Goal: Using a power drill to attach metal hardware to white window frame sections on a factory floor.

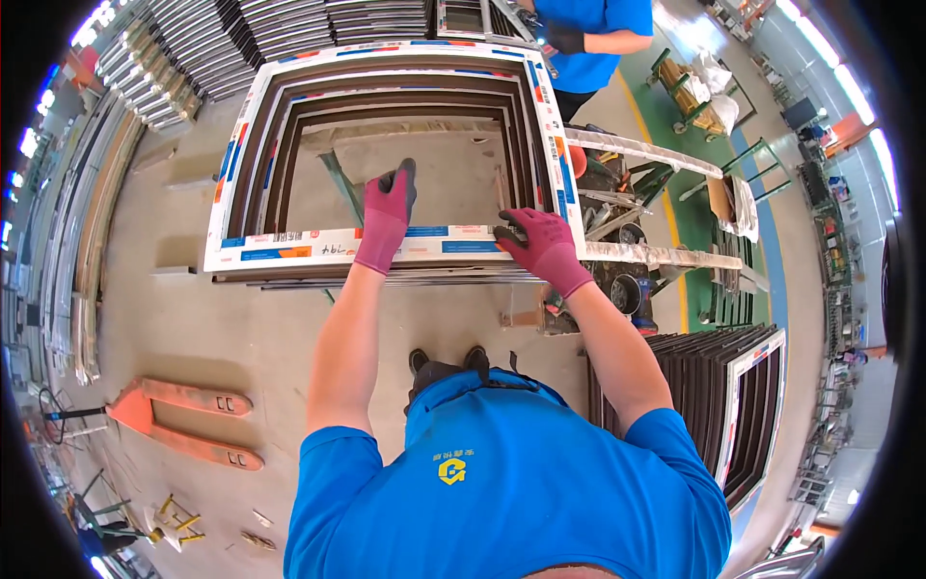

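Observation:
In front of me lies a stack of rectangular window frames [328,249], dark brown inside, with white, blue and orange protective film on the top one. My left hand [388,207], in a maroon glove with dark fingers, is over the near rail; its fingers are curled together, and whether they hold something small is hidden. My right hand [540,241], gloved alike, rests at the near right corner of the top frame. Its fingers bend over the rail's inner edge and the thumb lies on the film. Through the opening a green support bar [344,183] shows below.
Two film-wrapped beams [666,255] extend right from under the stack. More frames [714,386] stand at my right. An orange pallet jack [183,420] sits on the floor at left. Across the stack, a person in blue [588,43] works with dark gloves. Profiles [309,24] lie stacked behind.

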A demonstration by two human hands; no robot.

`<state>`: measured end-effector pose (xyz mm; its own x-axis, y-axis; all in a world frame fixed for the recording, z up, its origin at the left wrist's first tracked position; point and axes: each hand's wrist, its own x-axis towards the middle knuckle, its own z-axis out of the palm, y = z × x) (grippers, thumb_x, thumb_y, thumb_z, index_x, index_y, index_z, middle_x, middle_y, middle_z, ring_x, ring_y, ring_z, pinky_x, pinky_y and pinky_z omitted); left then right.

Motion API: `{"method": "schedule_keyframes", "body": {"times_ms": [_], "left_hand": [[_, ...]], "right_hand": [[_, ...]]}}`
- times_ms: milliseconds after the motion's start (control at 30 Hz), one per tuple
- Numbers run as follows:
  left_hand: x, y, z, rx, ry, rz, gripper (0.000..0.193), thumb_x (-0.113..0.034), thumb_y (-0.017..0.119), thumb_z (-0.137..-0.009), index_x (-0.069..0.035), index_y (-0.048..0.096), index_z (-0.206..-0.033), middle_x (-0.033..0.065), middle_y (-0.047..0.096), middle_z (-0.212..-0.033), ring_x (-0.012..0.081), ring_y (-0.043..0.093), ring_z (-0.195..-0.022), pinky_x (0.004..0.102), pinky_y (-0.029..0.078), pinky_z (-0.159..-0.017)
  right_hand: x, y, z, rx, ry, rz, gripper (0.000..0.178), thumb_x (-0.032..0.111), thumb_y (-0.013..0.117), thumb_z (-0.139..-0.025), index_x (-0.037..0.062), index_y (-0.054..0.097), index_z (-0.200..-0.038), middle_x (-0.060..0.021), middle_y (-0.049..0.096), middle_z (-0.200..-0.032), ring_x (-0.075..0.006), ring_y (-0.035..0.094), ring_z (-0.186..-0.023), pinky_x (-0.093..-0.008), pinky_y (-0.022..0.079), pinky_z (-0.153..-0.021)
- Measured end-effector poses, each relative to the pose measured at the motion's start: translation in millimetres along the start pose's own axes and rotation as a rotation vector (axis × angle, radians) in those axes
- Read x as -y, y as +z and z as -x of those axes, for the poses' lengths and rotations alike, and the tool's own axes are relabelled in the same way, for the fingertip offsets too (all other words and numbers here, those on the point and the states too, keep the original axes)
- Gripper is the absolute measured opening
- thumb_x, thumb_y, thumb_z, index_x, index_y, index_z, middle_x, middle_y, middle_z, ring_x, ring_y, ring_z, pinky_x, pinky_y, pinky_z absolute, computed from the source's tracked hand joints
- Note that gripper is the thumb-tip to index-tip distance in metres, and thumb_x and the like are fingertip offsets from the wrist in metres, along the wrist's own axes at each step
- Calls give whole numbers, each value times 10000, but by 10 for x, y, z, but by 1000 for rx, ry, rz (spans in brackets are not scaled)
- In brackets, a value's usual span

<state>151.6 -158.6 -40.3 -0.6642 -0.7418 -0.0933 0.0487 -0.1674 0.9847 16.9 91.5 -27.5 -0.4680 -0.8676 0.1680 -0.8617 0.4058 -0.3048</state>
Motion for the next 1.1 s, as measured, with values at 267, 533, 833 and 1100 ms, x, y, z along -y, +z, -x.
{"method": "schedule_keyframes", "body": {"times_ms": [267, 533, 833, 1100], "left_hand": [[163, -508, -307, 184, -196, 943, 521, -550, 505, -994, -56, 673, -992, 100, 686, -862, 224, 635, -723, 329, 493, -566], [242, -490, -387, 264, -272, 1221, 455, -331, 542, -983, 62, 617, -1200, 239, 674, -1136, 388, 656, -1077, 482, 561, -961], [398, -502, -467, 253, -275, 1186, 368, -55, 468, -936, 99, 563, -1257, 278, 637, -1210, 422, 606, -1167, 517, 489, -1077], [180, -433, -309, 286, -185, 1020, 379, -170, 525, -977, 53, 562, -1282, 223, 665, -1166, 350, 663, -1071, 434, 568, -953]], "right_hand": [[178, -80, -64, -40, 20, -34, 356, 342, 690, -874, 131, 684, -1161, -92, 704, -1055, -316, 668, -966, -405, 517, -848], [164, -43, -65, -25, 57, -30, 395, 403, 672, -882, 140, 673, -1176, -73, 702, -1065, -305, 661, -976, -409, 494, -866], [205, -52, -52, -47, 60, -10, 411, 415, 683, -870, 149, 669, -1183, -64, 697, -1079, -303, 659, -978, -407, 494, -871], [207, -73, -49, -15, 108, -13, 408, 447, 671, -872, 139, 687, -1140, -82, 705, -1050, -301, 666, -980, -409, 490, -881]]}}
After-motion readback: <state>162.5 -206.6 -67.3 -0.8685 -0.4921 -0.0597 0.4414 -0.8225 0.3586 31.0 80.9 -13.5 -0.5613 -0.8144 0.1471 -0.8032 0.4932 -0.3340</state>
